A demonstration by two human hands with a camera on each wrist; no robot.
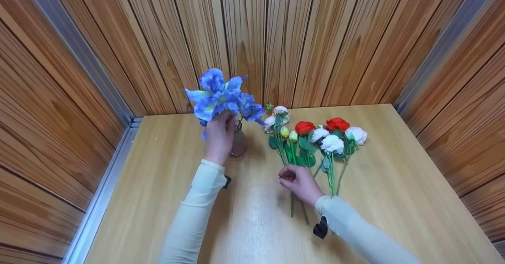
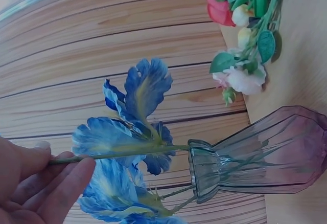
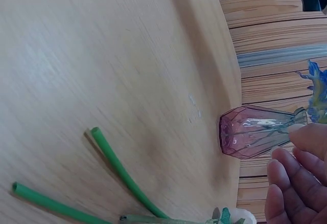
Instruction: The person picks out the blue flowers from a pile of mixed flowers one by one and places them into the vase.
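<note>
My left hand pinches a thin green stem between thumb and fingers, just under the blue iris blossoms. That stem runs down to the mouth of a faceted glass vase, clear at the neck and pinkish purple below. More blue irises stand in the vase, their stems visible through the glass. Over the lying stems hovers my right hand, its fingers loosely bent with nothing between them. The vase stands upright, partly hidden behind my left hand in the head view.
Right of the vase lie several artificial flowers: red roses, white blooms, pale pink ones and yellowish buds. Their green stems point toward the table's front. Wood-panelled walls enclose the table.
</note>
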